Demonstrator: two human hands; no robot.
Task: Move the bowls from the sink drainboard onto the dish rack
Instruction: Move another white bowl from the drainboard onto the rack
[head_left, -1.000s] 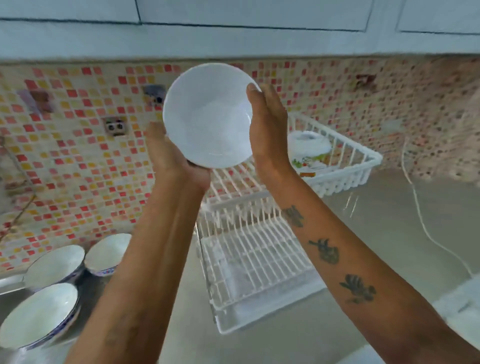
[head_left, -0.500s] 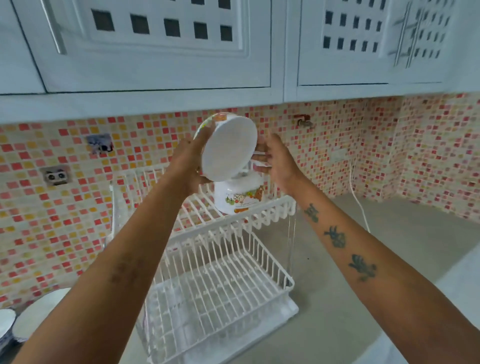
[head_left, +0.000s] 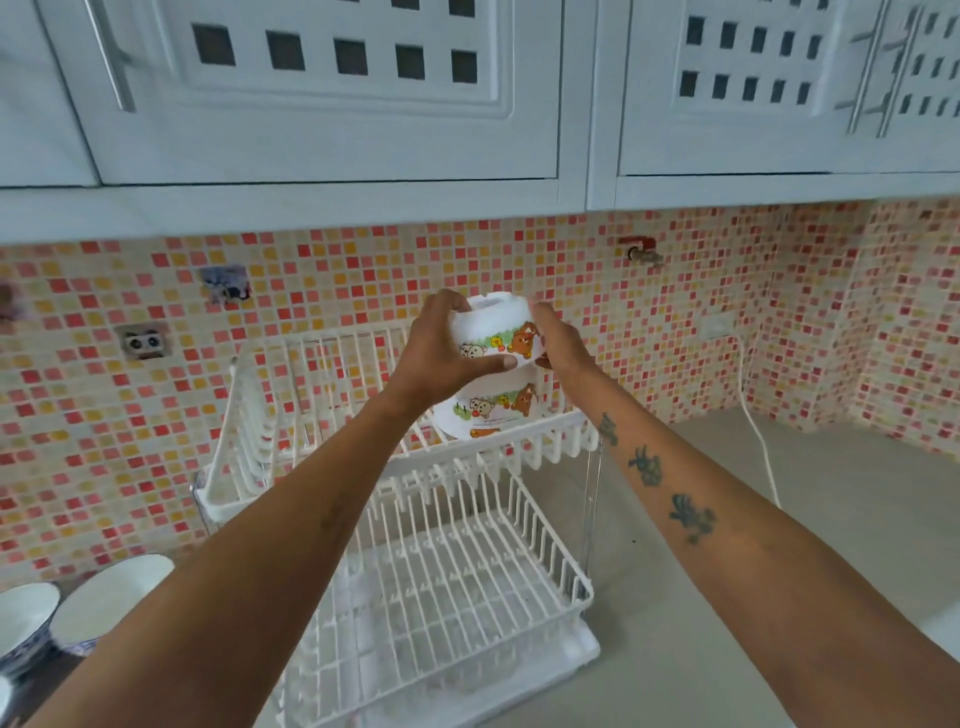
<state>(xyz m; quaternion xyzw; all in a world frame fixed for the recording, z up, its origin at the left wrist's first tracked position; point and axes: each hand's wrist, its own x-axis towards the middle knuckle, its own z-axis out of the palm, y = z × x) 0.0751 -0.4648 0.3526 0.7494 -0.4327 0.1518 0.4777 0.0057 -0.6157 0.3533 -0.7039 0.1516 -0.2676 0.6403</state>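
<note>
Held bowl: a white bowl with a cartoon bear band (head_left: 496, 332) is held upside down, foot ring upward, above the right end of the dish rack's upper tier.
Lower bowl: a second bowl of the same pattern (head_left: 485, 415) is seen inverted on the upper tier, directly under the held one; whether the two rims touch cannot be told.
Left hand: the left hand (head_left: 441, 353) is wrapped round the left side of the held bowl, the thumb laid across the printed band and the fingers (head_left: 447, 304) curled over the top edge.
Right hand: the right hand (head_left: 558, 343) is pressed against the right side of the same bowl, its fingers closed on the wall.
Dish rack: a white two-tier wire dish rack (head_left: 431, 582) is set on the table; the toothed front rail of the upper tier runs just below the lower bowl, and the rest of that tier to the left is left unoccupied. The lower tier is open, bounded by a low wire rim and a drip tray beneath.
Waiting bowls: two blue-patterned bowls (head_left: 109, 597) are seen upright at the lower left edge, well apart from the rack.
Table: grey table (head_left: 727, 519) lies open to the right of the rack, crossed by a white cable (head_left: 758, 447).
Overhead: white wall cabinets (head_left: 332, 104) hang above the tiled backsplash (head_left: 363, 275), well above the hands.
</note>
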